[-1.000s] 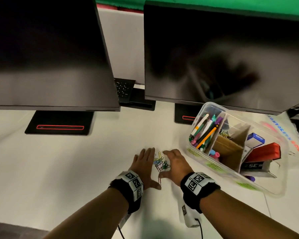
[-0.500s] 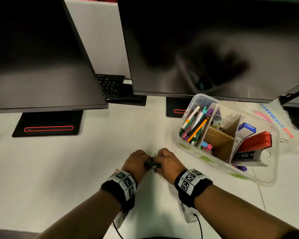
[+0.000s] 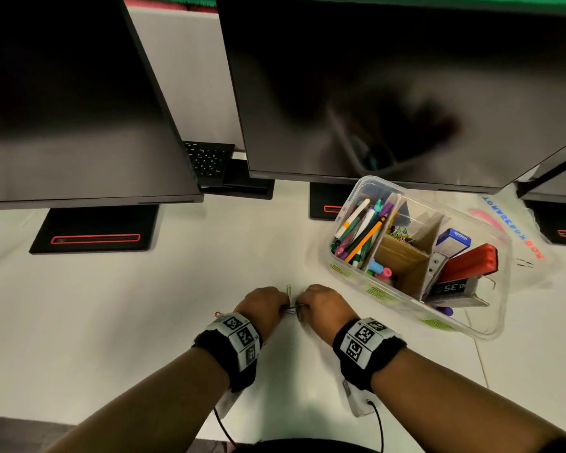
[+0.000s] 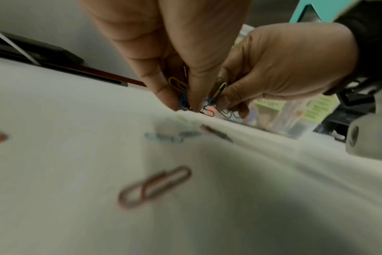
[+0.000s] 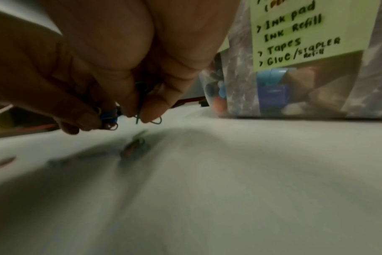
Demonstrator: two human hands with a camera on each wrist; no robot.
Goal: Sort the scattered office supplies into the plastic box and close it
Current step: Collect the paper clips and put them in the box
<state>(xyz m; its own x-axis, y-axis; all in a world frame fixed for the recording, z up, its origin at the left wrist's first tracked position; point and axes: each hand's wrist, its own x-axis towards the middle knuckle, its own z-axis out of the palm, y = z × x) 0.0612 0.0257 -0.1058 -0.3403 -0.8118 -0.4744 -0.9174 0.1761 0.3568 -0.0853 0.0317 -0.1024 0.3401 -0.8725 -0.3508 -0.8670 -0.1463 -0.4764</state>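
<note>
Both hands meet on the white table, fingertips down over a small heap of coloured paper clips (image 3: 292,310). My left hand (image 3: 275,305) pinches yellow and blue clips (image 4: 178,86) between curled fingers. My right hand (image 3: 311,307) pinches several more, green and blue ones (image 5: 140,103). A few loose clips stay on the table: a green one (image 3: 288,290) just beyond the hands, a red one (image 4: 155,187) under my left wrist. The clear plastic box (image 3: 471,331) stands open to the right, holding pens (image 3: 361,230), cardboard dividers and a red stapler (image 3: 471,264).
Two dark monitors (image 3: 373,93) hang over the back of the table on black stands (image 3: 95,228). The box's clear lid (image 3: 530,250) lies beneath and behind the box. A green handwritten label (image 5: 294,34) is stuck on the box wall close to my right hand.
A second ago both hands lay flat around the heap of clips. Their fingers have since curled in and closed on the clips.
</note>
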